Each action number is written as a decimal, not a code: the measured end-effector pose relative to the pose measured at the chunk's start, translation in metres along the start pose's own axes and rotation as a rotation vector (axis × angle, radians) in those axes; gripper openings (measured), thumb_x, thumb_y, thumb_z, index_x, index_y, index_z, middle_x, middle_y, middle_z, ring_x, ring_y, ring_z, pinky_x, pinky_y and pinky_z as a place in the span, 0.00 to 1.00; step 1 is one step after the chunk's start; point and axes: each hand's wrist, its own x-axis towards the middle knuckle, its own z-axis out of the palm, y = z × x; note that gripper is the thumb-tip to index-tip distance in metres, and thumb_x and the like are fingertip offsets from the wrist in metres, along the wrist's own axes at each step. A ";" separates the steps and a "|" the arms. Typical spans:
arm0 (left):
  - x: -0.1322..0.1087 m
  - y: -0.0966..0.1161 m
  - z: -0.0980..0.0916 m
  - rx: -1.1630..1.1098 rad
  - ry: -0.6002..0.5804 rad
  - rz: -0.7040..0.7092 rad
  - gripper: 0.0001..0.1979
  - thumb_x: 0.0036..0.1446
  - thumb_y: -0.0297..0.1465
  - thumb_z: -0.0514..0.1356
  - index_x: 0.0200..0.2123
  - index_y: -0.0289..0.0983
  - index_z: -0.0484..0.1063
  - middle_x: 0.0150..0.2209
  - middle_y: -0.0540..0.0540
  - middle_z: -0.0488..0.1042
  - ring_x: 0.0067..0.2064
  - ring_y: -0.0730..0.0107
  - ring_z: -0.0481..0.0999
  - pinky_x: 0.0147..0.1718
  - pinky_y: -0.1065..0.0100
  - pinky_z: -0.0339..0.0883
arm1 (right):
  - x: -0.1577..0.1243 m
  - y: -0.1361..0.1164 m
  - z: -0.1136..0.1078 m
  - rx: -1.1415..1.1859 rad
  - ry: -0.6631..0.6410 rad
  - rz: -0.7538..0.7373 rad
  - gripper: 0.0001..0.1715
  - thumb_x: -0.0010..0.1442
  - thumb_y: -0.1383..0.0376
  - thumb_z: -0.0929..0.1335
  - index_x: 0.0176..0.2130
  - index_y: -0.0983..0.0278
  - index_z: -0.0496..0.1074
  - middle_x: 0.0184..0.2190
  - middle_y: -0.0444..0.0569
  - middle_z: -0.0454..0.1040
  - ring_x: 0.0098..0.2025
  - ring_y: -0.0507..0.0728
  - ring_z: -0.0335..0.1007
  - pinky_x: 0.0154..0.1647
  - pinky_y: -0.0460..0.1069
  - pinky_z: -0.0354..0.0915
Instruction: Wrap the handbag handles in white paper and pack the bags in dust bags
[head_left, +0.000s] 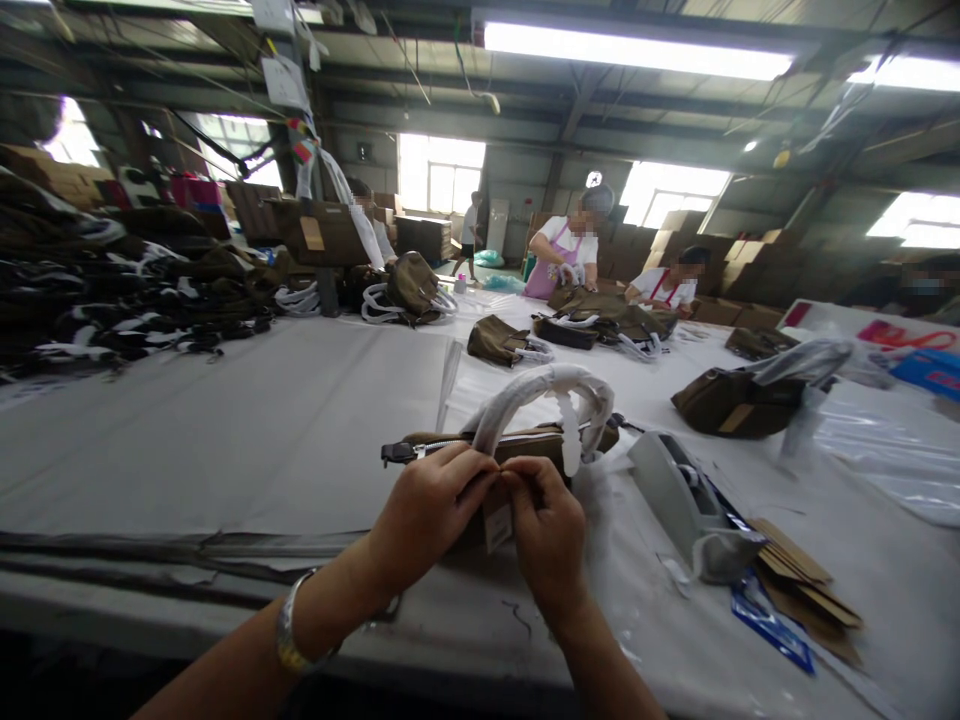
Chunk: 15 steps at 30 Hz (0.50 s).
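Observation:
A dark olive handbag point(536, 450) with a silver zip stands on the table in front of me. Its two raised handles point(551, 380) are wrapped in white film. Both hands meet at the bag's near side, below the handle. My left hand point(431, 505), a silver bracelet on its wrist, is closed in a pinch. Touching it fingertip to fingertip, my right hand point(547, 530) is pinched too. Whatever lies between the fingertips is too small and covered to make out. Just beneath them hangs a pale paper tag point(498, 525), partly hidden by the fingers.
Right of the bag are a grey tape dispenser point(694, 515), brown card pieces point(806, 580) and a blue packet point(772, 620). Another wrapped handbag point(739, 400) stands farther right. Dark bags form a heap point(127, 270) at left. Co-workers point(566, 250) handle bags across the table point(300, 430).

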 end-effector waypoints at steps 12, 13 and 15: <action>-0.007 -0.020 -0.018 -0.168 0.290 -0.047 0.09 0.66 0.31 0.60 0.49 0.40 0.75 0.47 0.46 0.78 0.51 0.66 0.76 0.55 0.67 0.67 | -0.017 0.018 -0.022 0.037 0.093 -0.055 0.10 0.68 0.67 0.67 0.48 0.57 0.75 0.42 0.45 0.79 0.41 0.54 0.77 0.45 0.48 0.71; -0.010 -0.032 -0.022 -0.208 0.438 -0.133 0.10 0.67 0.33 0.59 0.49 0.40 0.75 0.48 0.46 0.77 0.53 0.66 0.75 0.57 0.65 0.65 | -0.024 0.022 -0.030 -0.004 0.120 -0.035 0.09 0.68 0.66 0.67 0.47 0.57 0.75 0.40 0.45 0.79 0.39 0.54 0.77 0.44 0.48 0.71; -0.014 -0.060 -0.024 -0.373 0.648 -0.370 0.14 0.69 0.39 0.56 0.49 0.39 0.74 0.50 0.44 0.75 0.54 0.65 0.74 0.59 0.62 0.64 | -0.041 0.030 -0.043 -0.094 0.115 0.052 0.07 0.68 0.63 0.66 0.44 0.58 0.75 0.37 0.45 0.79 0.38 0.55 0.77 0.43 0.49 0.71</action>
